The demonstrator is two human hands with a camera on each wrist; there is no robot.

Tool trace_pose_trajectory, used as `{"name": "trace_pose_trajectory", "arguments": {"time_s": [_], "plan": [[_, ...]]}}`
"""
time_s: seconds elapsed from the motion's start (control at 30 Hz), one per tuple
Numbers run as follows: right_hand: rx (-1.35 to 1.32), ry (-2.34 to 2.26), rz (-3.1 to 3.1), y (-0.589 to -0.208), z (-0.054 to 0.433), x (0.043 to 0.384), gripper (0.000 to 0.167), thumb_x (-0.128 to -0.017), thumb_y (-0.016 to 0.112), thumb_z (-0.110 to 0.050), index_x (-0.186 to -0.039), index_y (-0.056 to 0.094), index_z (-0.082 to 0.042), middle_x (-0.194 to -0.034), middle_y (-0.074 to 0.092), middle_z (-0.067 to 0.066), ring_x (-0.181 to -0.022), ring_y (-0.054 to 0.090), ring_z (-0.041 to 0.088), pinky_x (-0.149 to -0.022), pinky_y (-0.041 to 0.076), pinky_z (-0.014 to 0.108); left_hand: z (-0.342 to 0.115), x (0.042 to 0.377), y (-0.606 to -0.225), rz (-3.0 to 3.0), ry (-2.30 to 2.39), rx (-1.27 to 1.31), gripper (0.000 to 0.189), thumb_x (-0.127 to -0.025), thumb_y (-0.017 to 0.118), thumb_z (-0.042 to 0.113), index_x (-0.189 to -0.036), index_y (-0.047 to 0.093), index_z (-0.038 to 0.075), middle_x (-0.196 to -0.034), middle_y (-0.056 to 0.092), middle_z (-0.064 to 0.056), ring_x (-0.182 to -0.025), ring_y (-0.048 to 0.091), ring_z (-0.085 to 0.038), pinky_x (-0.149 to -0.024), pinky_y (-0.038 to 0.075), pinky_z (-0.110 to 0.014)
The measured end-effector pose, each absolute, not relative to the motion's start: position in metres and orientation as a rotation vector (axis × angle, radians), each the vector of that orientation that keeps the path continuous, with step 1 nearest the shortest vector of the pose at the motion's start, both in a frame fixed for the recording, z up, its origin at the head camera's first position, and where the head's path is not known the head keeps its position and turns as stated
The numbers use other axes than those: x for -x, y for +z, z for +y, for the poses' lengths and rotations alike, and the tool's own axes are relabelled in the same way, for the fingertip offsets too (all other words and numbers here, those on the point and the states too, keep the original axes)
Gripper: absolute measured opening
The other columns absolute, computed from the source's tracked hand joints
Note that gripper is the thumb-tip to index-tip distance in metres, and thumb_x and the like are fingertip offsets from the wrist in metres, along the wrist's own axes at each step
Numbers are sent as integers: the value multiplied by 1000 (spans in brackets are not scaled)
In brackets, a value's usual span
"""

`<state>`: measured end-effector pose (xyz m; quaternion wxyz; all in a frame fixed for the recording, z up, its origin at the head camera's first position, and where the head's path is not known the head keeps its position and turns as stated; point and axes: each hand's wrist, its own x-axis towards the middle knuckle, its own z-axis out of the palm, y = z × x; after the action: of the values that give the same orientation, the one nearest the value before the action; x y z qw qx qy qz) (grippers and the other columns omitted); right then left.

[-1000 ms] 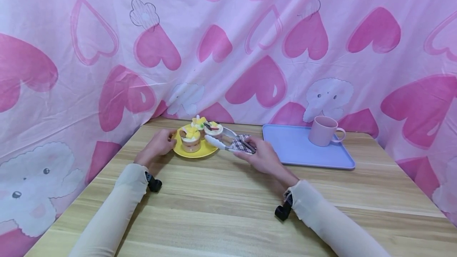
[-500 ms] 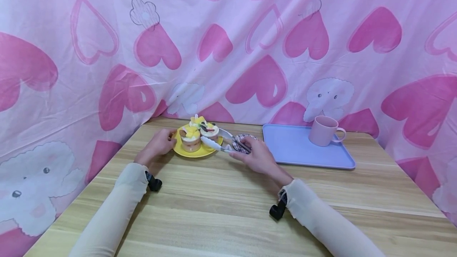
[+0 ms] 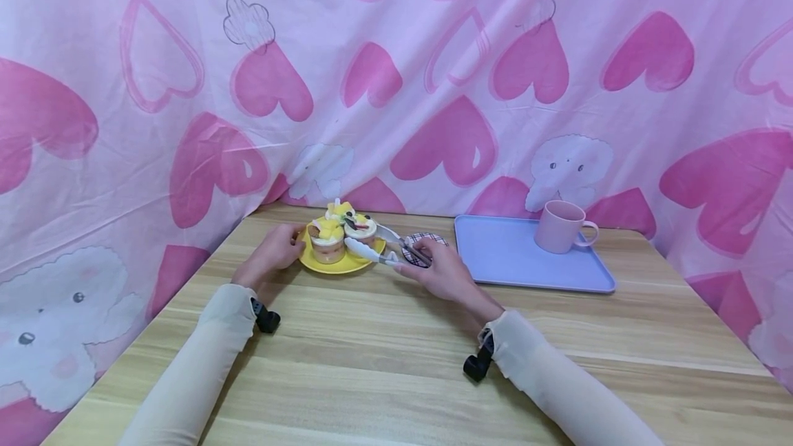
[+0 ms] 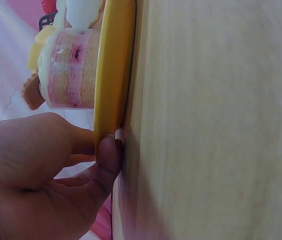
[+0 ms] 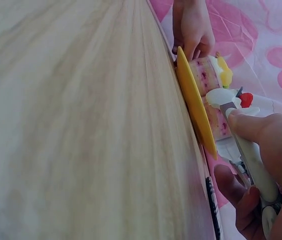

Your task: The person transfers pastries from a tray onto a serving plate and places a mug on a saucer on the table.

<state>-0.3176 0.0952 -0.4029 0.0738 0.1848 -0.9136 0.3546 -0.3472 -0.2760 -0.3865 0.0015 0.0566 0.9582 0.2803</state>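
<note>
My left hand (image 3: 272,253) pinches the left rim of a yellow plate (image 3: 337,269); the left wrist view shows the thumb (image 4: 110,156) against its underside. Three clear cups of layered cake crowd the plate: a front cup (image 3: 327,245) topped with yellow pieces and a brown one, a back cup (image 3: 339,210), and a right cup (image 3: 361,227) with red and dark toppings. My right hand (image 3: 449,275) holds tongs (image 3: 364,250) with white tips. Those tips lie on either side of the right cup; whether they press on it I cannot tell.
A round plaid mat (image 3: 424,237) lies partly under my right hand and the tongs. Farther right, a blue tray (image 3: 502,253) bears a pink mug (image 3: 557,229). A pink heart-print curtain (image 3: 434,60) rises behind the wooden table (image 3: 359,349).
My right hand and the tongs have moved left, and the right cup has shifted left, closer to the other cups. More of the plaid mat shows. My left hand has stayed at the plate's rim.
</note>
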Motion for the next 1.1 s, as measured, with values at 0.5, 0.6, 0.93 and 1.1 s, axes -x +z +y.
{"name": "trace_pose_trajectory", "arguments": {"time_s": [0.5,0.6,0.93,1.1], "plan": [[-535,1081,-2736,-402,97,315,61,-86,85,-61,-127,73,-16,-114,73,2,-101,63,20,-84,52,36,-276,348,-387,2994,894,-156,56,-108,53,6,-160,41,-10,-152,57,-34,-134,61,-40,-115,54,-56],[-532,1088,-2743,-402,98,314,63,-86,85,-62,-128,73,-16,-113,73,2,-99,63,19,-81,51,34,-276,348,-388,2989,895,-149,56,-108,53,6,-161,41,-10,-153,56,-34,-135,60,-40,-116,53,-56],[-507,1122,-2750,-399,105,310,73,-85,86,-63,-137,71,-13,-120,75,6,-97,64,21,-78,53,32,-277,347,-387,2996,897,-154,57,-107,54,6,-160,41,-12,-149,59,-36,-131,62,-41,-112,56,-54],[-494,1151,-2747,-398,107,309,74,-85,86,-62,-137,70,-13,-117,75,8,-91,66,20,-74,54,33,-276,347,-387,2996,899,-154,57,-107,54,6,-160,41,-12,-149,58,-35,-132,62,-41,-113,55,-55]]}}
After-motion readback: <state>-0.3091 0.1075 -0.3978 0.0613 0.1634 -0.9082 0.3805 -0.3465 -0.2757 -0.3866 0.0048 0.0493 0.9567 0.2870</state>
